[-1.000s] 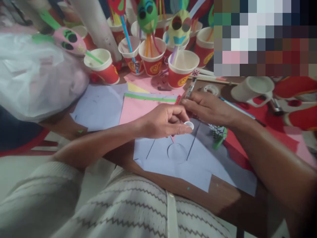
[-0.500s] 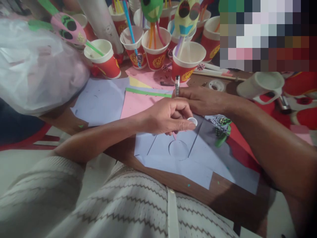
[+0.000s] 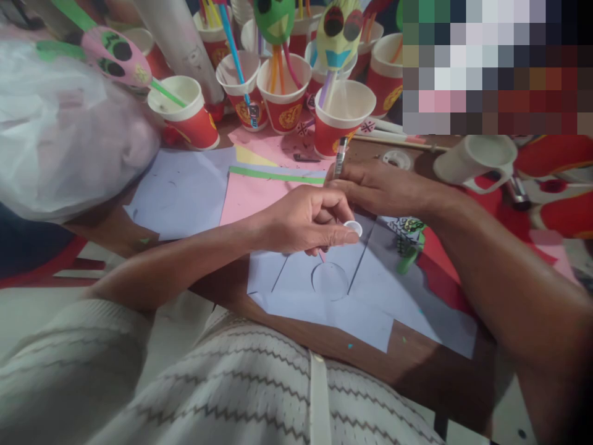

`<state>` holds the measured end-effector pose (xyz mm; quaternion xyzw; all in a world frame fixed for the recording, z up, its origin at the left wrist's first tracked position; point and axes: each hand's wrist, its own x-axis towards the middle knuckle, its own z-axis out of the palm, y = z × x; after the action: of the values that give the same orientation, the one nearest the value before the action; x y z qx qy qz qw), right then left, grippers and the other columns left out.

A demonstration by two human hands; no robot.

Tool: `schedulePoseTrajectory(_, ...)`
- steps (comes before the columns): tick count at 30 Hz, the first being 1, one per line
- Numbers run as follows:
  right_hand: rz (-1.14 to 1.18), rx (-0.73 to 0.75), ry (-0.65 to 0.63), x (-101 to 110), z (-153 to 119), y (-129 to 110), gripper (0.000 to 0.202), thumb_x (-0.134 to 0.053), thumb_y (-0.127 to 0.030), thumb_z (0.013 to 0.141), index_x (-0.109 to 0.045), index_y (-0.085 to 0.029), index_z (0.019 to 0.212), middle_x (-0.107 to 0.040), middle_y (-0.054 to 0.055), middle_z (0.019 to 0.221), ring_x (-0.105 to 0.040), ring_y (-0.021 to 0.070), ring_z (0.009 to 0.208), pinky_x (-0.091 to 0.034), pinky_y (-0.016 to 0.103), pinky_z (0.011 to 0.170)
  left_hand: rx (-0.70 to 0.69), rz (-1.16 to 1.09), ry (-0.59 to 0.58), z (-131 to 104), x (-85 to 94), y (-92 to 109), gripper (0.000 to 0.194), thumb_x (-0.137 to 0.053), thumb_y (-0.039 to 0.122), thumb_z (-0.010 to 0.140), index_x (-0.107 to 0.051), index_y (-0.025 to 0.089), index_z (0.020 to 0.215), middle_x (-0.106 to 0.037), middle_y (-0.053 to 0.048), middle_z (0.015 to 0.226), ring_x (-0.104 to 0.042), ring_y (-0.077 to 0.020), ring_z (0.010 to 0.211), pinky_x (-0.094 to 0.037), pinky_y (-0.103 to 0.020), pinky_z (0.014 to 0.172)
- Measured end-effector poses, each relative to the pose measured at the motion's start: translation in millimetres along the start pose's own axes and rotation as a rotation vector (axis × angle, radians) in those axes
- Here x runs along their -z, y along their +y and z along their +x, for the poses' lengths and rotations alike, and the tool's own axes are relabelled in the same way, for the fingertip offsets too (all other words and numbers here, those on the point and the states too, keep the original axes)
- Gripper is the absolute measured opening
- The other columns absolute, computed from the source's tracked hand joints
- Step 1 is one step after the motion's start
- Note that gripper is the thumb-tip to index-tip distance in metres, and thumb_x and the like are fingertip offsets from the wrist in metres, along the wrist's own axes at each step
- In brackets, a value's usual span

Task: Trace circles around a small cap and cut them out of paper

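A crowded brown table point(image 3: 426, 380) carries layers of coloured paper. The pen point(image 3: 341, 157) is in the right hand point(image 3: 373, 185), its top end poking up at ten o'clock from the knuckles; that hand's fingers are closed around it. At seven o'clock from the right hand, the left hand point(image 3: 310, 219) pinches a small white round piece point(image 3: 354, 229) between thumb and finger, on its three o'clock side; whether this is a cap or a ring is hard to tell. Below both hands, toward six o'clock, lies the white paper point(image 3: 287, 303), with a drawn circle point(image 3: 330, 282) and slanting dark lines. Pink paper point(image 3: 250, 198) lies at nine to ten o'clock from the left hand, partly under its wrist.

The pen's tip and most of the right fingertips are hidden. A roll of tape point(image 3: 397, 160) sits just beyond the right hand at one to two o'clock; a mug point(image 3: 482, 157) stands between two and three. Red cups point(image 3: 285, 111) crowd eleven o'clock, the spoon-like figures in some of them cut off at the top edge. A plastic bag point(image 3: 78, 136), blurred and cut off, fills ten o'clock. At two o'clock, blocky pixels obscure the background point(image 3: 495, 68).
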<state>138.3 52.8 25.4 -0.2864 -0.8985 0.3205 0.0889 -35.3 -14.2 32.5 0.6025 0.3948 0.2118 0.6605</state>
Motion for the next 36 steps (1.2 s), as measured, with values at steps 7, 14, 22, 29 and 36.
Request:
schedulePoseTrajectory(7,0.15,-0.072,0.105,-5,-23,-1,0.029,-0.038,-0.034,0.094,-0.055,-0.018,0.077,-0.058,-0.001,0.067,-0.05,0.0105,0.059,-0.039,0.023,0.058,-0.012,0.002,0.005,0,0.8,-3,0.015,-0.067,0.023,0.075,-0.056,0.014,0.081,-0.06,0.001,0.068,-0.054,-0.0043,0.048,-0.044,-0.013,0.04)
schedulePoseTrajectory(14,0.127,-0.08,0.249,-18,-46,0,0.031,-0.037,-0.033,0.095,-0.057,-0.019,0.075,-0.059,0.004,0.074,-0.055,0.0136,0.065,-0.043,0.026,0.061,-0.002,0.018,0.0,0,0.6,-5,0.017,-0.066,0.026,0.075,-0.056,0.015,0.084,-0.061,0.0,0.068,-0.057,-0.0072,0.051,-0.046,-0.015,0.041)
schedulePoseTrajectory(22,-0.06,-0.065,0.412,-32,-71,-16,0.023,-0.041,-0.023,0.092,-0.058,-0.02,0.077,-0.067,0.007,0.084,-0.063,0.0188,0.071,-0.046,0.033,0.065,0.014,0.004,0.014,0,-0.6,-2,0.014,-0.066,0.022,0.076,-0.056,0.015,0.082,-0.06,0.003,0.064,-0.054,-0.0043,0.046,-0.043,-0.013,0.039)
schedulePoseTrajectory(29,-0.198,0.023,0.515,-56,-93,-29,0.009,-0.053,-0.02,0.087,-0.058,-0.023,0.094,-0.069,0.005,0.083,-0.064,0.0204,0.076,-0.048,0.033,0.068,0.022,0.038,0.011,0,0.0,-4,0.016,-0.066,0.026,0.076,-0.056,0.015,0.083,-0.06,0.001,0.06,-0.053,-0.0058,0.043,-0.039,-0.015,0.037)
schedulePoseTrajectory(36,-0.271,0.089,0.479,-65,-102,-41,0.016,-0.054,-0.013,0.084,-0.054,-0.024,0.096,-0.067,0.005,0.078,-0.061,0.0216,0.071,-0.047,0.035,0.064,0.02,0.013,0.015,-1,-1.4,-3,0.015,-0.066,0.025,0.076,-0.056,0.014,0.082,-0.062,-0.001,0.064,-0.054,-0.0061,0.046,-0.043,-0.016,0.04)
